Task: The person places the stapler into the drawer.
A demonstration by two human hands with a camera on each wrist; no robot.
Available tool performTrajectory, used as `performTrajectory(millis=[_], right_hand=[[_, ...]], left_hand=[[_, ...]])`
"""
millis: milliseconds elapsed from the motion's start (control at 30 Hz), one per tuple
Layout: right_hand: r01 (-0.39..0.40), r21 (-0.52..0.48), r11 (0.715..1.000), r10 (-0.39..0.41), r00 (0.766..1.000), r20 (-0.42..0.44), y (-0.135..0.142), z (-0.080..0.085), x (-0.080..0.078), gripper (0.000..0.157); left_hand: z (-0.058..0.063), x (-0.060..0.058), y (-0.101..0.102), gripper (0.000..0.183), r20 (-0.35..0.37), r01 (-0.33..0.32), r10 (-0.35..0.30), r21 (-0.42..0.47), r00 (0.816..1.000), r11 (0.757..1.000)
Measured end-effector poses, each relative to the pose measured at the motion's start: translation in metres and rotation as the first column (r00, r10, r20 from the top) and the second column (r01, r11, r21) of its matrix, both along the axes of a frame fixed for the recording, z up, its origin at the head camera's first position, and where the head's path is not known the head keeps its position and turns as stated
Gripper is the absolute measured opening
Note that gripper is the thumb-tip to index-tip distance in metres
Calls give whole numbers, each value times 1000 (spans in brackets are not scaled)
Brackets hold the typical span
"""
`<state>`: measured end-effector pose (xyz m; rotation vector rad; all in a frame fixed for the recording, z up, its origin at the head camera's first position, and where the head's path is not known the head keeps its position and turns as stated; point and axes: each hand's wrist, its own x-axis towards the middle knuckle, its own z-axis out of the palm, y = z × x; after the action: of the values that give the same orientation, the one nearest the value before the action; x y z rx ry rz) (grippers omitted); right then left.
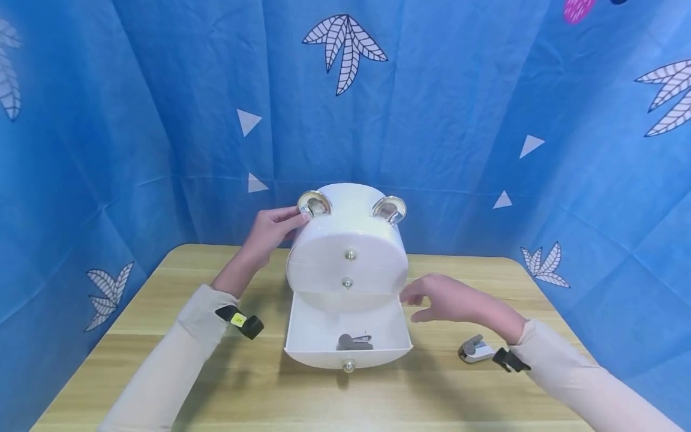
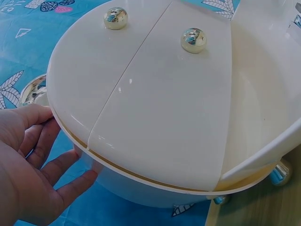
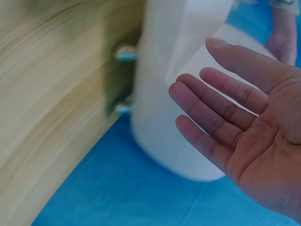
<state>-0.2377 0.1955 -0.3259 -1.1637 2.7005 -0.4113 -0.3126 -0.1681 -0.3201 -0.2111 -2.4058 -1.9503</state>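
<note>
A white rounded drawer box with two shiny ear-like discs stands mid-table. Its bottom drawer is pulled out toward me. Inside that drawer lies a small dark grey object resembling a stapler. My left hand rests its fingers against the box's left side, just below the left ear. In the left wrist view those fingers are spread along the rim. At the box's lower right, my right hand hovers beside the drawer, holding nothing; its fingers are extended and apart.
A small grey-and-white object lies on the wooden table near my right wrist. Blue patterned cloth hangs behind and on both sides. Round metallic knobs stick out from the drawer fronts.
</note>
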Motion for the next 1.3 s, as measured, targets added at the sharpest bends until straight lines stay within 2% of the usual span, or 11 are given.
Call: performTrajectory(millis=[233,533,767,1000,1167,1300], right_hand=[[46,71,996,-49,998,31,41,-5,-8,30],[78,132,988,-103,975,195,85,-20,-13,40],[69,133,989,-102,959,265,106,-39,-9,47],[-3,71,998,-16,963,269,119,-59,-5,44],[1,109,994,-27,971,239,123,-68,-1,44],[58,161,985,-92,974,207,124,-74,3,50]], left_hand=[[1,-1,0,49,-7,-2,2,6,1000,1000],[0,0,-3,50,3,-10,10,2,1000,1000],[3,-1,-3,49,-11,-9,9,-8,1000,1000],[3,0,0,48,-7,-8,8,8,1000,1000],[2,1,2,47,-7,-7,8,19,1000,1000],[2,1,2,47,-3,-5,5,16,1000,1000]])
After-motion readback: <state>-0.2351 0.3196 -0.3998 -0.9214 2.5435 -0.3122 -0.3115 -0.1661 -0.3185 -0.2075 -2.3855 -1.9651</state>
